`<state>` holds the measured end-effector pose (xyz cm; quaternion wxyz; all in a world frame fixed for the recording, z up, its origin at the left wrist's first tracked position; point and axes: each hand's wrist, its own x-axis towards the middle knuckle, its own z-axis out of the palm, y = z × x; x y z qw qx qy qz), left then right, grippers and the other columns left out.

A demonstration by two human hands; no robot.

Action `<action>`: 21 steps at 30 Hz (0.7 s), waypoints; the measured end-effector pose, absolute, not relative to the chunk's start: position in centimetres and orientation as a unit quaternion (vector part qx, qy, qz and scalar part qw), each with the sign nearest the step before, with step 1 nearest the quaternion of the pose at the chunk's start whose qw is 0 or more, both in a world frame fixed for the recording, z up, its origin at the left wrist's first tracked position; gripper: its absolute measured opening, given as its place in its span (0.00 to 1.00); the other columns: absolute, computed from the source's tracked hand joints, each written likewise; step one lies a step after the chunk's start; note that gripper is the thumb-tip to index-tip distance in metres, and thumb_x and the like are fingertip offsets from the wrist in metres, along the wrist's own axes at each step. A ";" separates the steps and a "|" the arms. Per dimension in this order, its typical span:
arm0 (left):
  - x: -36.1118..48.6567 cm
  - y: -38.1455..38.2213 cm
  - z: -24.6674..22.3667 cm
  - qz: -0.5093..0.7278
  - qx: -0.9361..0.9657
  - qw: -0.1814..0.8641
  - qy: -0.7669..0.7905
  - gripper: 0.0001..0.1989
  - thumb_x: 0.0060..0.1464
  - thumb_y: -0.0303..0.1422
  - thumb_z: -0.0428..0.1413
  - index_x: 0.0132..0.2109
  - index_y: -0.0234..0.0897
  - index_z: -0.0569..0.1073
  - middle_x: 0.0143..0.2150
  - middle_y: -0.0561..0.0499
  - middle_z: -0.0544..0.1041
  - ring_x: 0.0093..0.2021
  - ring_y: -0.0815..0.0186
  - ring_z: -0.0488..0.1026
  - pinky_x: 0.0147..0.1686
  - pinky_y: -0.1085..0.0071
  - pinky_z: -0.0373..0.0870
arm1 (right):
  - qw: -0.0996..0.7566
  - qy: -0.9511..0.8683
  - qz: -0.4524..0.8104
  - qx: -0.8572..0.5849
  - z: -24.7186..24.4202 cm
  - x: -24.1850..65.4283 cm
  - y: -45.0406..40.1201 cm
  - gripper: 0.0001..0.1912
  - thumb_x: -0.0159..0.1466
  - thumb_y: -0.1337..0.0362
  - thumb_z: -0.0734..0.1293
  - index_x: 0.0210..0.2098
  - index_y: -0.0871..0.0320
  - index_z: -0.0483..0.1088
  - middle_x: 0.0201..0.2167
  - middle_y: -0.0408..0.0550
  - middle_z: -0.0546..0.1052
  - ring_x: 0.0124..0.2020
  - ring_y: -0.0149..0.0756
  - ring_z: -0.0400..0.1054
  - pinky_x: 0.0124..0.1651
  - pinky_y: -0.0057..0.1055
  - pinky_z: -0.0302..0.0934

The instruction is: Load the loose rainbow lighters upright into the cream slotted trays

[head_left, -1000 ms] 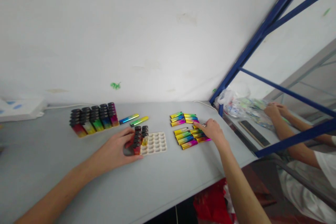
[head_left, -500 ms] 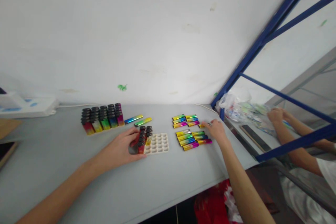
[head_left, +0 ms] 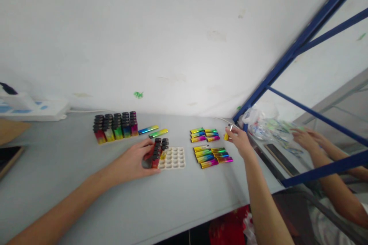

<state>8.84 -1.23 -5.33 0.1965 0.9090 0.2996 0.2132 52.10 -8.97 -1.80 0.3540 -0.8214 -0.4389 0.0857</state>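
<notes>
My left hand (head_left: 130, 162) curls round the left end of a white tray (head_left: 181, 159) with rows of small holes, its fingers and thumb gripping the row of red lighters (head_left: 155, 157) standing there. A couple of yellow lighters (head_left: 163, 155) stand beside that row; the other holes I see are bare. Over the right of the desk, my right hand (head_left: 240, 140) pinches a yellow lighter (head_left: 226, 136), lifted and tilted upright, its metal top showing. Left of it, shiny multicoloured lighters (head_left: 205, 157) lie flat in two groups.
A filled tray of lighters (head_left: 116, 128) stands at the back left, with a blue-yellow lighter (head_left: 148, 129) and a green one (head_left: 158, 133) beside it. A power strip (head_left: 48, 110) sits far left. Blue bed-frame bars (head_left: 267, 71) cross the right, beyond which another person's hands (head_left: 306, 138) handle plastic packaging.
My right hand has picked the yellow lighter up off the desk and turned it upright. My left hand stays at the tray. The view has shifted slightly.
</notes>
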 end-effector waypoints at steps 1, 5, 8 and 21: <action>8.8 -1.2 -5.4 0.215 0.909 0.198 0.296 0.20 0.47 0.48 0.69 0.41 0.39 0.81 0.50 0.41 0.81 0.52 0.47 0.80 0.56 0.57 0.79 | 0.380 -0.462 0.116 -0.793 -1.6 50.6 -8.7 0.24 0.68 0.43 0.64 0.45 0.58 0.76 0.41 0.53 0.83 0.43 0.44 0.80 0.42 0.35 0.74; 8.7 -1.2 -5.3 0.219 0.911 0.198 0.286 0.17 0.49 0.47 0.69 0.38 0.39 0.79 0.49 0.42 0.81 0.50 0.49 0.79 0.53 0.59 0.80 | 0.498 -0.529 0.370 -0.579 -0.5 43.5 -7.0 0.28 0.63 0.37 0.69 0.48 0.53 0.69 0.43 0.50 0.79 0.38 0.38 0.75 0.34 0.31 0.70; 8.7 -1.4 -4.9 0.215 0.911 0.199 0.289 0.18 0.50 0.47 0.69 0.39 0.38 0.79 0.51 0.40 0.81 0.51 0.49 0.79 0.53 0.59 0.80 | 0.500 -0.544 0.467 -0.486 -0.3 39.0 -5.0 0.28 0.63 0.38 0.71 0.49 0.51 0.66 0.29 0.38 0.70 0.26 0.30 0.63 0.26 0.25 0.60; 8.5 -1.7 -4.8 0.188 0.913 0.198 0.303 0.18 0.55 0.45 0.67 0.47 0.38 0.80 0.54 0.41 0.80 0.55 0.50 0.78 0.57 0.59 0.77 | 0.511 -0.556 0.191 -0.627 -4.0 33.2 -3.7 0.23 0.66 0.48 0.61 0.21 0.52 0.53 0.18 0.36 0.54 0.24 0.30 0.50 0.29 0.31 0.44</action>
